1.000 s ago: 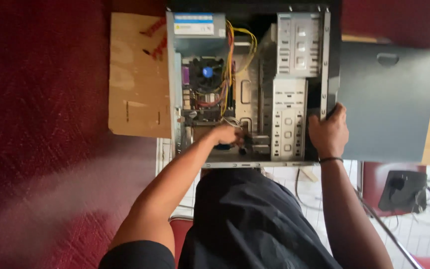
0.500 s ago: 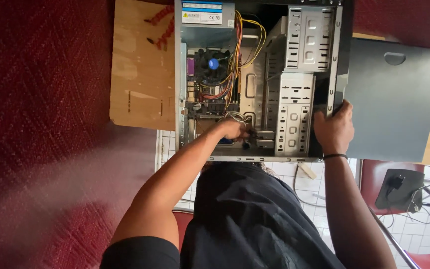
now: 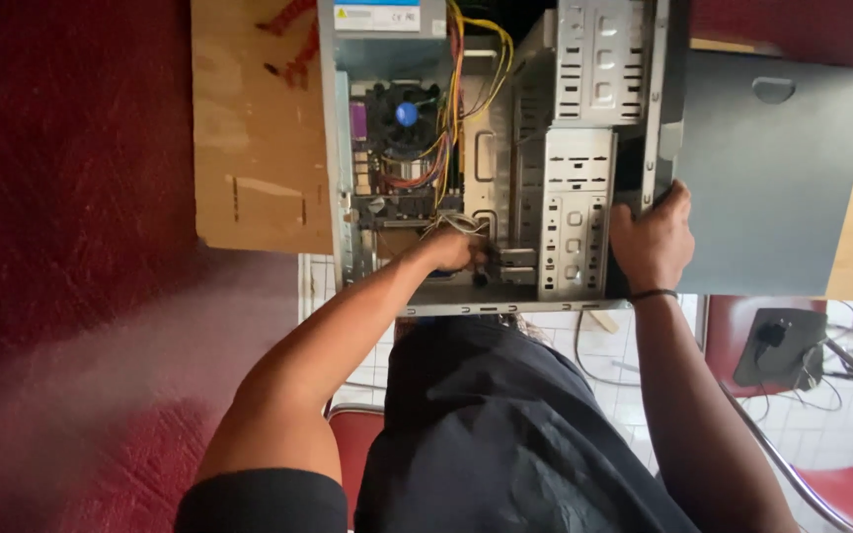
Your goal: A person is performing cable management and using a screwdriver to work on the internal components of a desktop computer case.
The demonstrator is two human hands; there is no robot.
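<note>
On the wooden table [image 3: 259, 148], hands grip the open computer case [image 3: 555, 148] edges.

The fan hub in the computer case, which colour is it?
Blue; the fan hub shows best in the head view.

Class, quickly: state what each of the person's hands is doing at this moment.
Left hand: closed around something among the white cables inside the open grey metal computer case; exactly what cannot be told.
Right hand: gripping the case's front edge.
</note>
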